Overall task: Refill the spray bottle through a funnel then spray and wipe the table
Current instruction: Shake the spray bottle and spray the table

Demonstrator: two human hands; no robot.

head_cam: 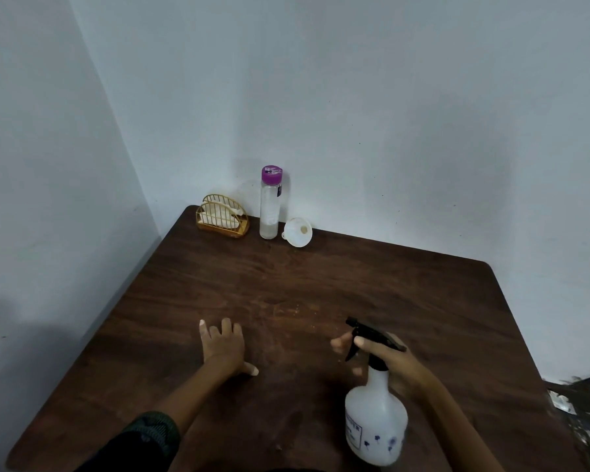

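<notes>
A white spray bottle (pixel 375 420) with a black trigger head stands near the front right of the dark wooden table (pixel 286 284). My right hand (pixel 385 359) grips its neck and head, fingers curled round the trigger. My left hand (pixel 223 347) rests flat on the table to the left, fingers spread, holding nothing. At the back edge, a clear water bottle (pixel 269 206) with a purple cap stands upright. Beside it on the right a white funnel (pixel 298 232) lies on its side.
A gold wire holder (pixel 222 216) with white napkins sits at the back left corner against the wall. Walls close the table in at the back and left. A dark cluttered surface (pixel 579 410) lies past the table's right edge.
</notes>
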